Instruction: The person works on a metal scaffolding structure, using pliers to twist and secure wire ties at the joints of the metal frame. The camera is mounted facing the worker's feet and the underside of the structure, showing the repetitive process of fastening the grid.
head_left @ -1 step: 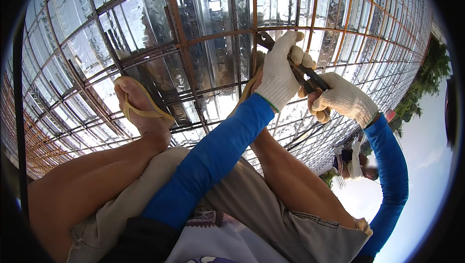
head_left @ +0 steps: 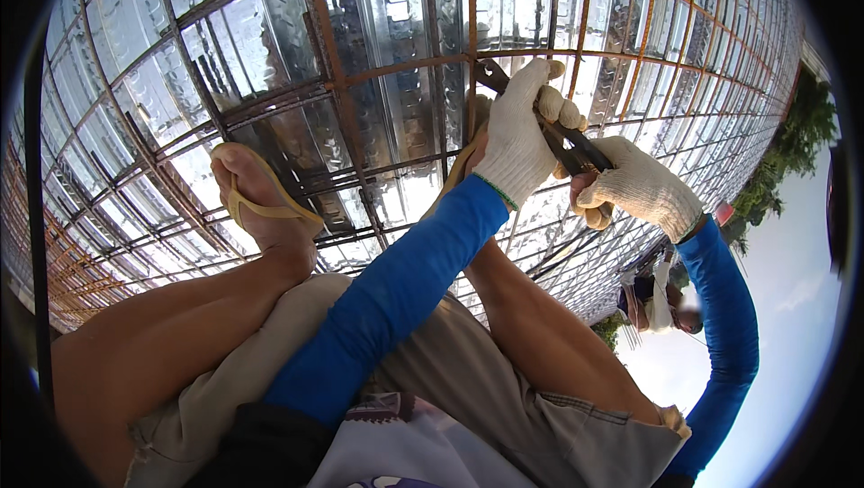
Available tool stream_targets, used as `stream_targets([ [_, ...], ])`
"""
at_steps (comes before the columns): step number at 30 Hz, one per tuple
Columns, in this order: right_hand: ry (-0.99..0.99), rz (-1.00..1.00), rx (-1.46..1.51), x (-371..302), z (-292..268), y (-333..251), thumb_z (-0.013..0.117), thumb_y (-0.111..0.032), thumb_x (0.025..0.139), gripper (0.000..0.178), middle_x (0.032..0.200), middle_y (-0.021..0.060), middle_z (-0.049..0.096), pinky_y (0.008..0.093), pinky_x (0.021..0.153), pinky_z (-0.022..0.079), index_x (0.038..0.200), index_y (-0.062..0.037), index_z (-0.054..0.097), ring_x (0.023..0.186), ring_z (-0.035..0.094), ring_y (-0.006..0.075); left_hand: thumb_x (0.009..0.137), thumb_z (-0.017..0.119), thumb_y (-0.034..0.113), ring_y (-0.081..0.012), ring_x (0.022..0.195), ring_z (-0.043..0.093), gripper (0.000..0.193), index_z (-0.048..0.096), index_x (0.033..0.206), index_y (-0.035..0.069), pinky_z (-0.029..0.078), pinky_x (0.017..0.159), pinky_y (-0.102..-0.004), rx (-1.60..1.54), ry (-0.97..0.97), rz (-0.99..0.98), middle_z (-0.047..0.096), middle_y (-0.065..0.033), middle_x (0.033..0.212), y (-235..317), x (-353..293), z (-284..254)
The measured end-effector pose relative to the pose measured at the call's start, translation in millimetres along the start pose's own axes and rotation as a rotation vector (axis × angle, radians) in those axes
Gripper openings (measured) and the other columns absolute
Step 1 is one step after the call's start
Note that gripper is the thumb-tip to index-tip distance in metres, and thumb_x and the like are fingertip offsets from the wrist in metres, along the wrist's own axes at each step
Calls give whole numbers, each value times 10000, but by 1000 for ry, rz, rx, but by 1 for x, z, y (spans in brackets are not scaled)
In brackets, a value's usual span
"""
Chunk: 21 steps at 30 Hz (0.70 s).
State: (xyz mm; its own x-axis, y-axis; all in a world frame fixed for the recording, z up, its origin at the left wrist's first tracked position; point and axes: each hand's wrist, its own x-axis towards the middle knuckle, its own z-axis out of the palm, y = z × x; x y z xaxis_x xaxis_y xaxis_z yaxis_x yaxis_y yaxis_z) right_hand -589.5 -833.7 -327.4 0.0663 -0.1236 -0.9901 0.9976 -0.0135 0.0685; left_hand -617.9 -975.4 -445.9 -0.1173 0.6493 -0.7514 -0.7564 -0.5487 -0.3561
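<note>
A dark pair of pincers (head_left: 585, 148) slants across the rebar, its head close to a rusty bar crossing (head_left: 473, 56). My left hand (head_left: 524, 119), in a cream knit glove, is closed around the pincers' upper part. Farther right, at the handle ends, my right hand (head_left: 643, 180) grips with curled fingers in a matching glove. Both hands hide much of the tool. What its jaws touch cannot be made out. Blue sleeves cover both forearms.
The rebar mesh (head_left: 342, 83) spreads over shiny corrugated metal decking (head_left: 391, 11). My feet rest on it in yellow flip-flops (head_left: 270, 212). Another person (head_left: 661, 302) is bent over at the right. Trees (head_left: 792, 146) stand beyond the deck's edge.
</note>
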Motion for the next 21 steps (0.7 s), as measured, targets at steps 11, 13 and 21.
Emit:
stream_targets([
  [11, 249, 12, -1050, -63, -34, -11, 1046, -275, 634, 1079, 1366, 212, 711, 453, 1095, 583, 1543, -25, 520, 1231, 723, 335, 1090, 629, 334, -162, 564, 425, 277, 646, 1079, 57, 443, 688, -382, 67, 57, 51, 299, 45, 603, -1, 8, -2],
  [13, 249, 4, -950, -36, -25, -12, 1042, -224, 647, 1030, 1351, 211, 716, 437, 1071, 597, 1517, -5, 536, 1189, 735, 321, 1090, 637, 331, -164, 561, 405, 277, 649, 1079, 54, 432, 680, -378, 47, 41, 43, 287, 47, 595, -1, 9, 1],
  [21, -7, 43, 148, 26, 6, 12, 753, -53, 885, 186, 757, 36, 617, 290, 475, 446, 1014, 51, 668, 560, 556, 119, 1086, 655, 420, -184, 595, 453, 378, 692, 1116, 45, 444, 704, -402, 107, 28, -8, 395, 21, 588, 3, 9, -11],
])
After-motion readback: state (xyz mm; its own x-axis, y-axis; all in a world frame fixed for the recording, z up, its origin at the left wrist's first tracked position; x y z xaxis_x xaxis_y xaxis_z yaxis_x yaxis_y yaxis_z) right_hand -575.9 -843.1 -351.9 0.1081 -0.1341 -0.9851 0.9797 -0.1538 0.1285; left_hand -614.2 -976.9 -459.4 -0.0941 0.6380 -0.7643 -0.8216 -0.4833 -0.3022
